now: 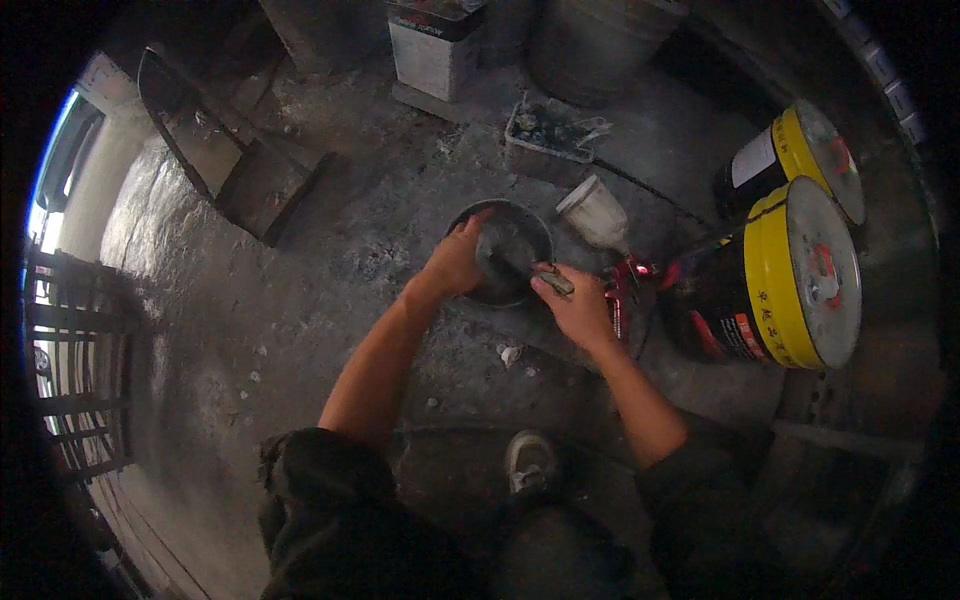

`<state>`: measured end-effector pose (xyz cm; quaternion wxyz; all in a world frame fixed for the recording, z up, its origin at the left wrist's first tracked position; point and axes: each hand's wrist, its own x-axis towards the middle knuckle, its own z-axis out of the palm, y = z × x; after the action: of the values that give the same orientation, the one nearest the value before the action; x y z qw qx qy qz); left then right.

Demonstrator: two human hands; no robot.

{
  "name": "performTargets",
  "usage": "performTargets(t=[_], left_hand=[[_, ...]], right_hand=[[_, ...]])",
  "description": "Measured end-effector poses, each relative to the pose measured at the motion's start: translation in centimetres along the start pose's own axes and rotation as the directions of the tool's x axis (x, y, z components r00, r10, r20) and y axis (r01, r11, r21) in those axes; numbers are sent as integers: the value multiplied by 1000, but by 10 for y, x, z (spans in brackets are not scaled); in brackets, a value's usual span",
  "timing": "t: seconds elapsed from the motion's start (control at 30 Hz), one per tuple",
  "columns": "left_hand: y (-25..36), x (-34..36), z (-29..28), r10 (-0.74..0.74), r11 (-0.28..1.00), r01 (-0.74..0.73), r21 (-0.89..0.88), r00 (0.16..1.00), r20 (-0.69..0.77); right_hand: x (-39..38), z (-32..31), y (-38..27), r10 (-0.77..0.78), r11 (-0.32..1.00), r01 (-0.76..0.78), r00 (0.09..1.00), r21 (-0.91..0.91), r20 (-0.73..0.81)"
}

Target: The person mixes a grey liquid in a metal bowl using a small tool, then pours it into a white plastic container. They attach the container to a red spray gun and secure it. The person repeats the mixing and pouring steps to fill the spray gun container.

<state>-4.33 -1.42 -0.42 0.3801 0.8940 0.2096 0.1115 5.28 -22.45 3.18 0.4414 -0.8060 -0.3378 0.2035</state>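
Note:
On the floor in front of me stands a round dark grey pail (pixel 541 236), its open mouth turned up toward me. My left hand (pixel 458 258) grips its left rim, with the fingers reaching over the edge. At its right side my right hand (pixel 580 308) is closed around a tool with a short, pale handle (pixel 555 283). The tool's dark far end points into the pail, and its kind is too dim to make out. Just right of the pail is a red spray gun (pixel 622 285) with a whitish cup (pixel 596 212), close to my right hand but apart from it.
Two black drums with yellow bands, one nearer (pixel 775 275) and one farther (pixel 800 160), stand at the right. Beyond the pail sits a messy rectangular tub (pixel 545 150). A white square bucket (pixel 430 55) is farther back. An angled metal piece (pixel 235 165) lies at the far left.

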Motion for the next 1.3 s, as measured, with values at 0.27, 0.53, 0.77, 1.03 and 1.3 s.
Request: performTargets(t=[0.27,0.53,0.77,1.03,1.3], left_hand=[[-15,14,-15,-202,960,175,217,973,109],[1,7,-14,-28,996,33,-80,998,65],[-5,14,-22,-221,973,221,72,975,-6],[1,11,-20,-233,970,235,70,972,-25],[-6,5,-14,-182,970,178,162,983,6]], right_hand=[[-4,6,3,-310,863,319,947,-392,90],[-5,11,5,-9,991,13,999,130,-33],[-4,0,0,-333,882,296,942,-367,-39],[2,-2,-8,-183,975,195,976,-107,119],[-9,-4,0,-12,990,-11,987,-143,-158]])
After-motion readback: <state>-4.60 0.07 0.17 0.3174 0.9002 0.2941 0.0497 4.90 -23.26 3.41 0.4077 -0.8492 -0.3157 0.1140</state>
